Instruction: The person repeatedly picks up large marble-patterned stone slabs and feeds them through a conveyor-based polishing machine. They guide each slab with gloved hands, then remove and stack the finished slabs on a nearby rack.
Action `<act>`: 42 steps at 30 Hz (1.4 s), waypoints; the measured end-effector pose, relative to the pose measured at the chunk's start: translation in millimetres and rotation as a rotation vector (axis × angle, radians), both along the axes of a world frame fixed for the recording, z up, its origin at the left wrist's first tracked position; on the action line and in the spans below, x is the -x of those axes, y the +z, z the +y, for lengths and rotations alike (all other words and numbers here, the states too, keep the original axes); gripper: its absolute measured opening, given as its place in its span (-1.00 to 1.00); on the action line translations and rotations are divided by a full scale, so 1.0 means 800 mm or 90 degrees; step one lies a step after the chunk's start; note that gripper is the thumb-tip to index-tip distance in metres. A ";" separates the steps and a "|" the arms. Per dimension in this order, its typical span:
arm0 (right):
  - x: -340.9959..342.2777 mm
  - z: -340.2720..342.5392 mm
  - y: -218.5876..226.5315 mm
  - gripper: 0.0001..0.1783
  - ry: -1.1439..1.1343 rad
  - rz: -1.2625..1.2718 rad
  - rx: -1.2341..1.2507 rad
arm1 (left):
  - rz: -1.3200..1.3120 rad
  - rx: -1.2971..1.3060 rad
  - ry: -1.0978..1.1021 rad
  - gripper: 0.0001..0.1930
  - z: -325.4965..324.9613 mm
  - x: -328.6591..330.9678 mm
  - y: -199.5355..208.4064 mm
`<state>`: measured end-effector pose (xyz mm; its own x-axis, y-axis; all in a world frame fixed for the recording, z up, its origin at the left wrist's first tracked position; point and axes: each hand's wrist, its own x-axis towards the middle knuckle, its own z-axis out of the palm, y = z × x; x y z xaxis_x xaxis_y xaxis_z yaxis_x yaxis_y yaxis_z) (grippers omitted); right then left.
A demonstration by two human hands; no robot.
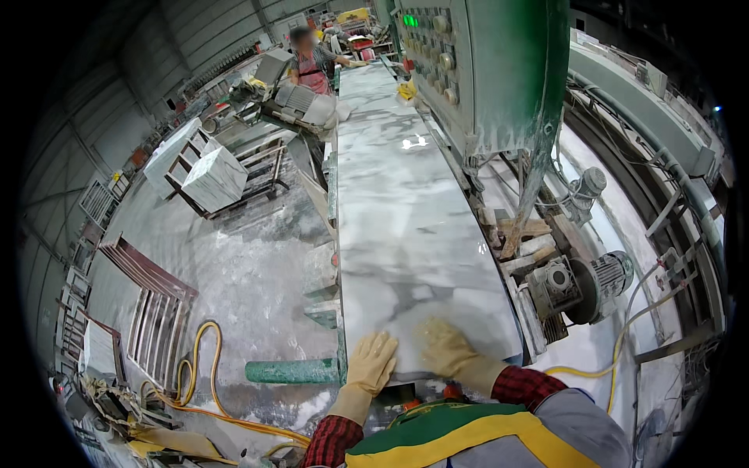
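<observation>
A long white marble slab (409, 257) with grey veins lies lengthwise on a machine bed, its polished top catching the light. Near the slab's close left corner, my left hand (373, 360) rests flat in a cream rubber glove, fingers stretched forward and nothing held. My right hand (451, 349), gloved alike, is on the slab's near end to the right. Its fingers are smeared by motion, so whether anything is under them does not show. Red checked sleeves come out above both gloves.
A green control cabinet (511, 78) overhangs the slab's right side, with motors (605, 281) below it. A green roller (292, 370) juts out left, near a yellow hose (191, 366). Metal racks (160, 327) stand on the floor. Another person (312, 66) stands at the far end.
</observation>
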<state>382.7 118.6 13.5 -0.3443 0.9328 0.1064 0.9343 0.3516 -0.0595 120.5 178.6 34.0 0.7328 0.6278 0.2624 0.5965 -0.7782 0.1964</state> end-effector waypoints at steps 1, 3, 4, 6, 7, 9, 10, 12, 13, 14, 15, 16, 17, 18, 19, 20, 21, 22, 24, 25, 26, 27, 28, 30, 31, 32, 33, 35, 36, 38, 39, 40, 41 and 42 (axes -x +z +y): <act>0.018 0.001 0.009 -0.33 0.024 0.030 0.061 | -0.010 0.011 -0.007 -0.51 0.002 0.000 0.000; 0.037 -0.006 0.007 -0.29 0.093 0.157 0.043 | -0.031 0.038 -0.018 -0.51 0.005 0.002 -0.002; 0.036 -0.012 0.005 -0.27 0.122 0.217 0.037 | -0.044 0.041 -0.021 -0.52 0.006 -0.002 -0.003; 0.027 -0.011 0.000 -0.25 0.136 0.224 0.040 | -0.068 0.047 -0.024 -0.52 0.010 -0.005 -0.005; 0.023 -0.011 -0.004 -0.24 0.148 0.227 0.041 | -0.062 0.048 -0.025 -0.52 0.009 -0.005 -0.002; -0.001 -0.018 -0.019 -0.27 0.199 0.245 -0.009 | -0.050 0.049 -0.024 -0.52 0.010 -0.007 0.003; -0.009 -0.019 -0.026 -0.28 0.235 0.255 -0.029 | -0.049 0.052 -0.012 -0.52 0.008 -0.001 0.001; -0.033 -0.033 -0.026 -0.33 0.203 0.243 0.006 | -0.048 0.053 -0.012 -0.52 0.011 -0.005 0.003; -0.045 -0.039 -0.023 -0.36 0.188 0.237 0.024 | -0.050 0.043 -0.015 -0.53 0.012 -0.006 0.002; -0.058 -0.045 -0.017 -0.40 0.183 0.228 0.011 | -0.051 0.033 -0.016 -0.53 0.013 -0.006 0.002; -0.071 -0.051 -0.009 -0.44 0.178 0.220 -0.003 | -0.052 0.023 -0.017 -0.53 0.014 -0.006 0.001; -0.085 -0.058 0.000 -0.47 0.172 0.211 -0.017 | -0.062 0.012 -0.017 -0.54 0.016 -0.007 -0.002; -0.099 -0.065 0.006 -0.51 0.154 0.184 -0.014 | -0.070 0.002 -0.013 -0.55 0.016 -0.006 -0.004; -0.113 -0.073 0.011 -0.54 0.136 0.158 -0.012 | -0.078 -0.008 -0.008 -0.55 0.017 -0.004 -0.007; -0.129 -0.081 0.019 -0.57 0.117 0.129 -0.010 | -0.082 -0.006 -0.009 -0.55 0.017 -0.003 -0.005; -0.144 -0.087 0.028 -0.60 0.108 0.155 -0.025 | -0.083 -0.005 -0.011 -0.54 0.018 -0.003 0.000; -0.157 -0.092 0.038 -0.62 0.100 0.181 -0.039 | -0.085 -0.004 -0.012 -0.54 0.017 -0.001 0.001; -0.171 -0.100 0.051 -0.64 0.086 0.203 -0.055 | -0.089 -0.009 -0.012 -0.54 0.018 -0.003 0.000; -0.190 -0.113 0.076 -0.65 0.014 0.146 0.035 | -0.098 -0.019 -0.012 -0.53 0.021 -0.006 -0.004; -0.199 -0.117 0.083 -0.65 -0.023 0.116 0.079 | -0.101 -0.014 -0.014 -0.54 0.022 -0.006 -0.005; -0.210 -0.123 0.073 -0.67 -0.048 0.126 0.044 | -0.107 -0.011 -0.020 -0.54 0.024 -0.008 -0.003; -0.217 -0.127 0.057 -0.69 -0.067 0.139 0.009 | -0.110 -0.008 -0.021 -0.55 0.024 -0.007 -0.001; -0.216 -0.126 0.055 -0.70 -0.088 0.158 -0.026 | -0.104 -0.007 -0.020 -0.54 0.024 -0.006 0.001; -0.211 -0.121 0.049 -0.60 -0.098 0.177 -0.037 | -0.091 -0.005 -0.020 -0.52 0.024 -0.005 0.004; -0.202 -0.109 0.041 -0.56 -0.088 0.169 -0.053 | -0.069 -0.003 -0.048 -0.50 0.023 -0.004 0.008; -0.194 -0.101 0.033 -0.52 -0.090 0.160 -0.071 | -0.048 -0.001 -0.086 -0.49 0.025 -0.009 0.016; -0.185 -0.094 0.015 -0.42 -0.093 0.178 -0.089 | -0.027 0.000 -0.123 -0.47 0.027 -0.016 0.021; -0.154 -0.061 -0.010 -0.40 -0.094 0.176 -0.134 | -0.058 0.018 -0.235 -0.44 0.024 -0.033 0.026; -0.141 -0.047 -0.018 -0.40 -0.096 0.174 -0.157 | -0.074 0.028 -0.292 -0.42 0.022 -0.044 0.025; -0.126 -0.020 -0.028 -0.39 -0.113 0.180 -0.214 | -0.068 0.054 -0.308 -0.42 0.024 -0.053 0.021; -0.123 -0.010 -0.029 -0.39 -0.122 0.181 -0.243 | -0.065 0.061 -0.315 -0.41 0.030 -0.056 0.019; -0.118 -0.005 -0.024 -0.39 -0.120 0.182 -0.238 | -0.064 0.070 -0.316 -0.40 0.032 -0.055 0.016; -0.115 -0.004 -0.016 -0.40 -0.119 0.184 -0.234 | -0.083 0.054 -0.310 -0.39 0.032 -0.053 0.013; -0.112 -0.001 -0.009 -0.41 -0.117 0.185 -0.230 | -0.092 0.047 -0.310 -0.39 0.032 -0.051 0.012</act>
<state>472.5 117.9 5.9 -0.0858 0.8612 0.5009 0.9455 0.2288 -0.2315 161.7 204.5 43.4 0.9046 0.2431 0.3500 0.1309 -0.9401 0.3147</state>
